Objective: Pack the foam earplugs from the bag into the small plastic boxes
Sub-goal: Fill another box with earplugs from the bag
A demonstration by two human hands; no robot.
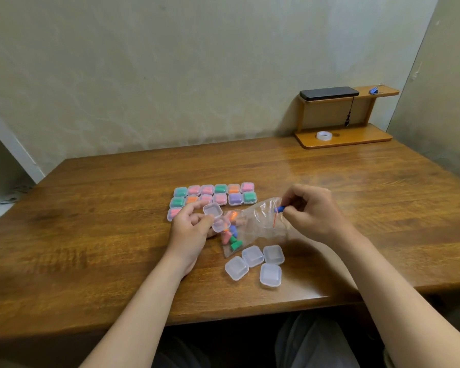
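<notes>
My left hand (190,225) holds a small clear plastic box (215,217) with its lid flipped open, just left of the bag. A clear zip bag (252,224) lies in the middle of the table with several coloured foam earplugs (233,236) inside. At the bag's mouth, my right hand (310,211) pinches a blue earplug (280,209) between thumb and fingers. Several empty closed boxes (255,262) sit in front of the bag. Behind it stand rows of filled boxes (214,195) with green, pink, orange and purple earplugs.
The wooden table (104,235) has its front edge close to my body. A small wooden shelf (343,136) stands at the back right, with a tape roll (324,135), a black case (328,93) and a blue clip (375,90).
</notes>
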